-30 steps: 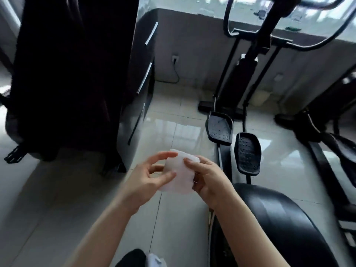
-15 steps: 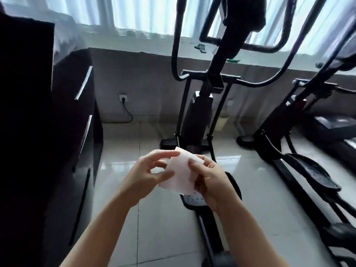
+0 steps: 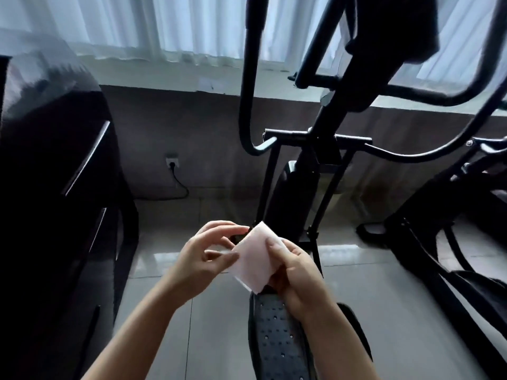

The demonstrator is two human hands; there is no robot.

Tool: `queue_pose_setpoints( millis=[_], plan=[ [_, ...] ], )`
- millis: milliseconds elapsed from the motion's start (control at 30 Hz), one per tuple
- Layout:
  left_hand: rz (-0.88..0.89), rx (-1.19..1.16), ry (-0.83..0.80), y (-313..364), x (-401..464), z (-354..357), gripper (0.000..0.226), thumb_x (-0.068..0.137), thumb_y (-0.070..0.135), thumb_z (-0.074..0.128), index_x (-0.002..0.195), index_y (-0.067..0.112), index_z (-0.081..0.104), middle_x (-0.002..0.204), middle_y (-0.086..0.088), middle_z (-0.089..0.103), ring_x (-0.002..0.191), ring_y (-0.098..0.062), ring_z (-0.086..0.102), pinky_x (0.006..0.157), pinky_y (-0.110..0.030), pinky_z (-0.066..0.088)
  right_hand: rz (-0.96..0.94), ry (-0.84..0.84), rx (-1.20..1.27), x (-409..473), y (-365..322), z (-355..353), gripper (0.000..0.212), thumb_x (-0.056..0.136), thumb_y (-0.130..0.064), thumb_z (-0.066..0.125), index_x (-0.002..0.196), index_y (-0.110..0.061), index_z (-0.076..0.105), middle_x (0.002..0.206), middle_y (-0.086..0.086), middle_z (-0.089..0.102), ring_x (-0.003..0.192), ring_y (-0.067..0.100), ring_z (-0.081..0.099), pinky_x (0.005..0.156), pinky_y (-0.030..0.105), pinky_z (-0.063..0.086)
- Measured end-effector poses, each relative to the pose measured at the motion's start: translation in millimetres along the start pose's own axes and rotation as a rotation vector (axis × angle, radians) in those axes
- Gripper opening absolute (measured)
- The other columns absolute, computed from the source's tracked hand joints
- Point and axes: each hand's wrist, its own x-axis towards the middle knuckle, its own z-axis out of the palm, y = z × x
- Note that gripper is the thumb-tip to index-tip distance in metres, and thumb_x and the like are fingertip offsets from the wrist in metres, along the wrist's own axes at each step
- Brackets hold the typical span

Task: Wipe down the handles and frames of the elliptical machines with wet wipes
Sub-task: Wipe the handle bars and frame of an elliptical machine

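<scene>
A folded white wet wipe [image 3: 256, 256] is held up in front of me between both hands. My left hand [image 3: 203, 259] pinches its left edge with thumb and fingertips. My right hand [image 3: 295, 272] grips its right side, thumb across the front. Straight ahead stands a black elliptical machine [image 3: 323, 124] with its centre post, crossbar and curved handles [image 3: 247, 91]. Its dotted foot pedal [image 3: 277, 338] lies just below my right hand.
A second black elliptical machine [image 3: 439, 242] stands at the right. A tall dark cabinet [image 3: 55, 187] fills the left side. A wall socket with a plugged cable [image 3: 172, 163] sits on the low wall under the curtained window. Glossy floor tiles [image 3: 214, 333] lie between cabinet and machine.
The view has tilted upward, from the floor and pedals to the handles and window. Both hands keep hold of the wipe and have worked its corners a little.
</scene>
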Motion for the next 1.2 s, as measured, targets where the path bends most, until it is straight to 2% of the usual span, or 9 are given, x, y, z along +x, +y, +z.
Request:
queue_pose_setpoints(
  millis=[267,333,433,500,600,700,833,1067,1200],
  plan=[
    [0.045,-0.041,0.352,6,121,-24,0.036,0.089,0.001,0.067,0.089,0.036,0.074,0.098,0.008,0.072,0.091,-0.012,0.067,0.084,-0.027,0.052,-0.301,0.197,0.010,111,-74,17,0.032,0.102,-0.019,0.051,0.078,-0.025,0.072,0.082,0.003,0.067,0.079,0.019,0.060,0.073,0.041,0.049],
    [0.083,-0.085,0.387,13,149,-31,0.037,0.089,-0.001,0.065,0.087,0.034,0.075,0.094,0.008,0.073,0.089,-0.012,0.068,0.082,-0.027,0.054,-0.532,0.319,0.042,133,-97,29,0.027,0.102,-0.021,0.051,0.084,-0.023,0.071,0.088,0.002,0.066,0.088,0.018,0.060,0.087,0.046,0.049],
    [0.185,-0.124,0.392,22,190,-43,0.026,0.089,0.003,0.062,0.088,0.025,0.075,0.092,0.008,0.073,0.083,-0.011,0.068,0.075,-0.022,0.054,-1.028,0.429,-0.060,157,-146,59,0.017,0.101,-0.018,0.049,0.099,-0.016,0.066,0.092,-0.009,0.065,0.092,0.002,0.061,0.087,0.025,0.047],
    [0.235,-0.150,0.398,24,216,-51,0.020,0.092,0.006,0.059,0.092,0.022,0.072,0.089,0.008,0.073,0.081,-0.009,0.067,0.073,-0.020,0.053,-1.397,0.416,-0.202,169,-179,84,0.021,0.101,-0.006,0.045,0.113,-0.007,0.062,0.109,-0.002,0.066,0.108,0.004,0.061,0.096,0.018,0.044],
    [0.282,-0.201,0.371,25,248,-68,0.014,0.088,0.023,0.058,0.093,0.020,0.071,0.088,0.009,0.072,0.080,-0.008,0.067,0.072,-0.019,0.053,-1.860,0.376,-0.604,203,-227,116,0.026,0.100,0.000,0.044,0.119,0.008,0.061,0.126,0.022,0.061,0.125,0.032,0.055,0.109,0.038,0.043],
    [0.323,-0.229,0.329,19,278,-91,0.017,0.086,0.031,0.058,0.094,0.023,0.071,0.089,0.009,0.072,0.080,-0.008,0.066,0.072,-0.020,0.053,-2.108,0.317,-1.233,248,-258,127,0.024,0.098,-0.002,0.055,0.117,0.005,0.067,0.127,0.021,0.063,0.125,0.035,0.056,0.111,0.046,0.041],
    [0.340,-0.268,0.233,0,309,-112,0.017,0.091,0.037,0.057,0.089,0.037,0.074,0.091,0.007,0.073,0.081,-0.009,0.066,0.072,-0.019,0.052,-2.018,0.100,-1.901,287,-242,95,0.028,0.093,0.001,0.062,0.120,-0.003,0.069,0.131,0.011,0.063,0.127,0.025,0.055,0.112,0.041,0.039],
    [0.272,-0.325,0.130,-21,336,-111,0.029,0.087,0.051,0.050,0.097,0.037,0.073,0.095,0.000,0.073,0.084,-0.015,0.067,0.073,-0.021,0.052,-1.856,-0.164,-2.191,281,-231,75,0.030,0.095,-0.004,0.061,0.124,-0.005,0.066,0.137,0.009,0.059,0.133,0.021,0.049,0.114,0.037,0.037],
    [0.248,-0.365,0.134,-24,339,-106,0.034,0.089,0.048,0.048,0.103,0.027,0.070,0.096,0.000,0.072,0.084,-0.014,0.067,0.073,-0.021,0.052,-1.968,0.013,-2.187,269,-277,95,0.029,0.096,-0.003,0.060,0.124,-0.005,0.066,0.135,0.009,0.060,0.130,0.023,0.053,0.107,0.040,0.045]
  ],
)
